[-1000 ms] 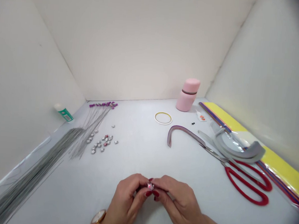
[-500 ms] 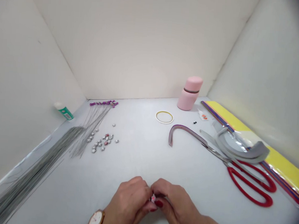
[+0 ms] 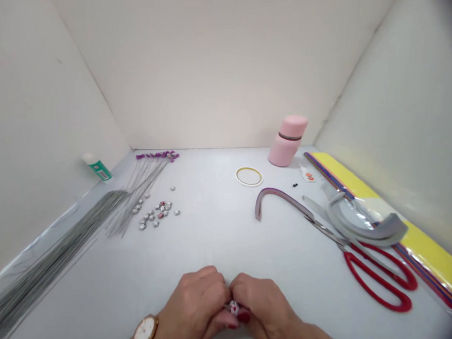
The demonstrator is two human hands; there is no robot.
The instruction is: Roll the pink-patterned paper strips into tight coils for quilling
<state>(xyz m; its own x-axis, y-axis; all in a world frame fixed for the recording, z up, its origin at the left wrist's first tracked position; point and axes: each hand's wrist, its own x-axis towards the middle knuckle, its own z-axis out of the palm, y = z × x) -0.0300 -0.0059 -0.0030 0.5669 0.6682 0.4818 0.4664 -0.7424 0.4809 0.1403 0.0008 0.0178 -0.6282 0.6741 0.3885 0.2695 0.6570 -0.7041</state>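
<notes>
At the near edge of the table my left hand (image 3: 198,303) and my right hand (image 3: 269,308) meet, fingers curled and closed. Between their thumbs and forefingers they pinch a small folded paper star (image 3: 234,308), whitish with red on it. Most of the star is covered by the fingertips. Farther off on the left lie several silver paper stars (image 3: 156,215), a couple of them reddish. A curled strip of grey-purple paper (image 3: 282,195) lies beyond the right hand.
Red-handled scissors (image 3: 377,275) lie at right by curled grey strips (image 3: 376,231) and coloured paper packs (image 3: 433,246). Behind are a pink flask (image 3: 287,143), glue bottle (image 3: 306,174) and tape ring (image 3: 248,184). Left: wire bundle (image 3: 61,251), purple-tipped stems (image 3: 144,176), green-white tube (image 3: 99,168).
The star has shifted slightly down and right between my fingers. My right fingers have curled in and its thumb has moved lower; the table things stay put.
</notes>
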